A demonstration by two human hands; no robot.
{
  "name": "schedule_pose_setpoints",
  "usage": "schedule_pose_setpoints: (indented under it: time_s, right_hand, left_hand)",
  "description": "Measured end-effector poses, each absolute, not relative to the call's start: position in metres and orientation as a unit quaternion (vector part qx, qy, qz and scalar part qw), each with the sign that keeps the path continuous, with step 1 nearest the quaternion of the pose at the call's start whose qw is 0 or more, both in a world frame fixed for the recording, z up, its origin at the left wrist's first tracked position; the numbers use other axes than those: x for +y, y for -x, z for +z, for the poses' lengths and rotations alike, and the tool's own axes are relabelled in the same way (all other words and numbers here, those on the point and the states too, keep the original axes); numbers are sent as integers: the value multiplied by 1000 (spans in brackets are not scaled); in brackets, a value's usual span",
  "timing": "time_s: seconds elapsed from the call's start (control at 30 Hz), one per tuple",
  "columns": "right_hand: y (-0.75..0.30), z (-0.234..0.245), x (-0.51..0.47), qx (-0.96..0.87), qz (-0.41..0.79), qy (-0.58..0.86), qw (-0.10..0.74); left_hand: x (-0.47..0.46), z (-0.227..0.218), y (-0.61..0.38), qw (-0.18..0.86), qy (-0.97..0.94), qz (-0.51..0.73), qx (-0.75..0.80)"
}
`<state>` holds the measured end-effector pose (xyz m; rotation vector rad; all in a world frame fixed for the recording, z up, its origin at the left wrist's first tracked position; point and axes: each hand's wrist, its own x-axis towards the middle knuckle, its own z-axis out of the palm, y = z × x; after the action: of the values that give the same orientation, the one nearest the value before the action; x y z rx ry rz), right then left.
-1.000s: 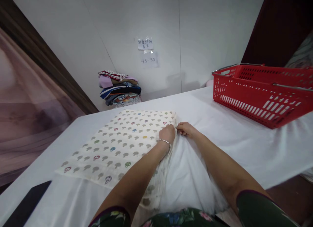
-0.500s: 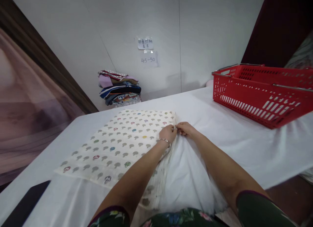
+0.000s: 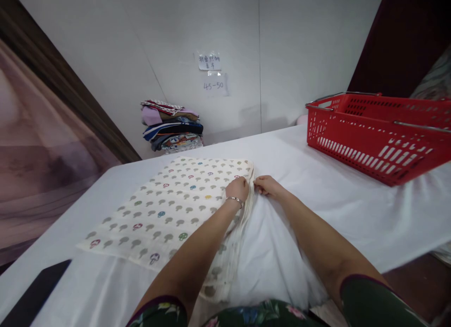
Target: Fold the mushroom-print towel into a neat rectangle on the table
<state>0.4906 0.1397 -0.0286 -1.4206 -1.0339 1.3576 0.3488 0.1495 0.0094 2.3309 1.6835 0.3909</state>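
The mushroom-print cloth [image 3: 186, 195] lay flat on the white-covered table [image 3: 282, 151], its layered edge [image 3: 247, 212] apparently pinched by the right hand [image 3: 268, 186] to steady it, while the left hand [image 3: 237, 189] curled atop, its grip hidden from me.

Beyond the left grip [image 3: 237, 190] and slightly to its left, higher up on the pale wall [image 3: 299, 50], a lower paper sheet [image 3: 215, 85] bears the handwritten figures "45-50". Directly above it, farther up from that grip, an upper paper sheet [image 3: 209, 61] carries two lines of handwritten Chinese characters, a longer line over a shorter one, too small to read for certain. Both sheets also stand left of the right grip [image 3: 268, 186].
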Motion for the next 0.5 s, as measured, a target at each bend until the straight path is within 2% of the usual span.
schedule_pose_setpoints:
  time_s: [0.1,0.2,0.5]
  right_hand:
    - [-490,-28,139,-420,542,579,441]
    - [-489,-25,137,-424,537,581,441]
    - [-489,-24,137,-400,510,617,446]
  left_hand:
    - [145,8,-352,53,-841,99,529]
    - [140,5,-355,40,-862,88,497]
    - [138,10,-342,130,-879,70,453]
